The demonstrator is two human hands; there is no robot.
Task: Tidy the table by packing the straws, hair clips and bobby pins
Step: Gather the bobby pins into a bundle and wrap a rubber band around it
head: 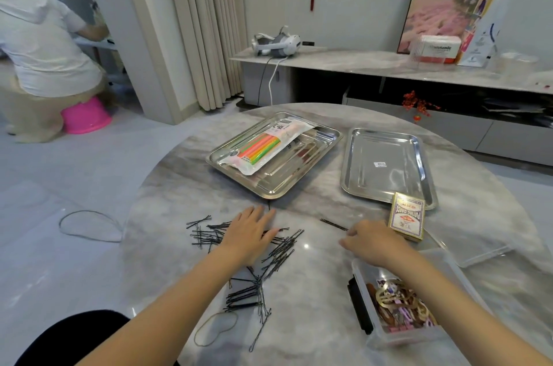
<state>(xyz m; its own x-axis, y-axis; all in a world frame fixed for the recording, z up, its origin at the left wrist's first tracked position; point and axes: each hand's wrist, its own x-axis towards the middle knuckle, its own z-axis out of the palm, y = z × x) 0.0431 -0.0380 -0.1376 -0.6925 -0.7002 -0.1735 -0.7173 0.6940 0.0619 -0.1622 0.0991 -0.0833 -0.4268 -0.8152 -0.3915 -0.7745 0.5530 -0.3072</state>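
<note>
Head view: my left hand [250, 234] lies flat, fingers straight, on the scattered bobby pins [276, 258] near the table's [311, 320] near-left edge; my right hand [374, 241] curls beside stray pins [333, 224], grip unclear; straws [260, 145] lie in the far steel tray [270, 193]; hair clips [398, 305] fill the clear box [401, 339] at the near-right edge.

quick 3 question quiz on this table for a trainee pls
1. True or false: the straw packet lies in the left tray.
2. Where are the hair clips? A on the floor; B in the clear box; C in a bag.
3. What lies scattered under the flat left hand?
Key: 1 true; 2 B; 3 bobby pins.
</note>
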